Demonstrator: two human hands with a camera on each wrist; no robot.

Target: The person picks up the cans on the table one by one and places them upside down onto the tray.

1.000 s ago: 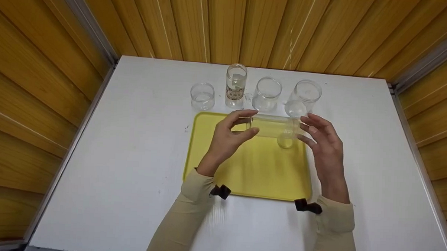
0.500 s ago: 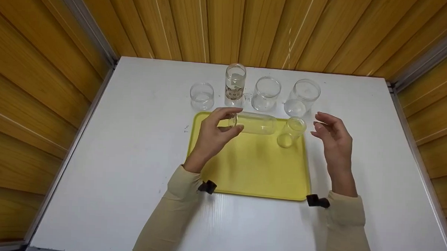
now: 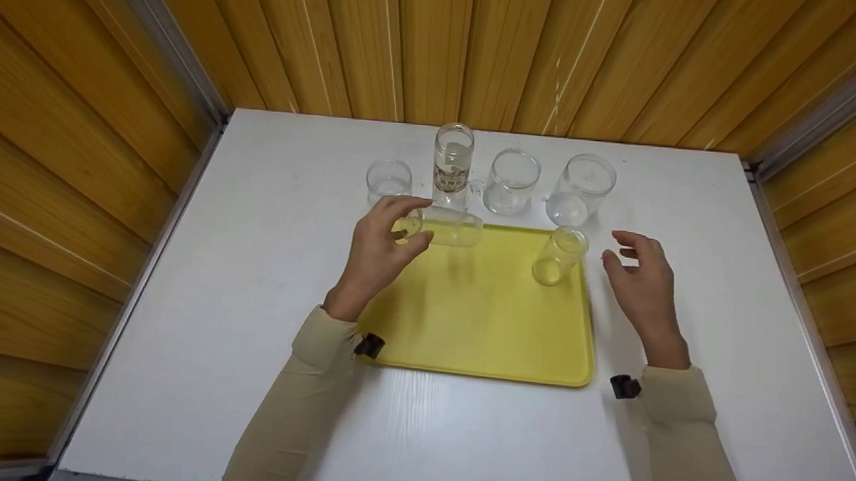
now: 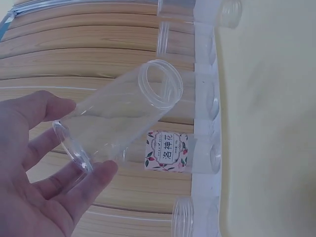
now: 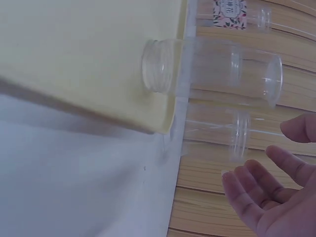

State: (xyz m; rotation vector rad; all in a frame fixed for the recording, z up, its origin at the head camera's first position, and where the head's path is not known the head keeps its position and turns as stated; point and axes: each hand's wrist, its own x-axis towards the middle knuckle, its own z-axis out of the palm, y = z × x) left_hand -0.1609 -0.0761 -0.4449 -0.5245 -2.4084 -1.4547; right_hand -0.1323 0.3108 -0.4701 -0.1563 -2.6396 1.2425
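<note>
My left hand [image 3: 374,253] pinches the base end of a clear, slim jar [image 3: 455,229], thumb and fingers on opposite sides of it. The jar lies sideways in the air above the yellow tray [image 3: 482,328]. In the left wrist view, its ringed open neck [image 4: 162,85] points away from the palm. Another clear jar [image 5: 212,69] stands upside down in the tray's far right corner, neck on the tray. To the right of that jar hovers my right hand [image 3: 642,287], holding nothing, with its fingers loosely bent and apart from the glass.
Behind the tray stands a row of clear jars: a short one [image 3: 389,176], a tall one with a floral label [image 3: 452,174], and two wider ones, one left [image 3: 512,183] and one right [image 3: 588,185]. Wood-patterned panels [image 3: 435,48] enclose the white table [image 3: 256,263].
Both hands first framed the slim jar. My right hand has come away from it to the right, while my left hand has carried the jar leftward, uncovering the upside-down jar.
</note>
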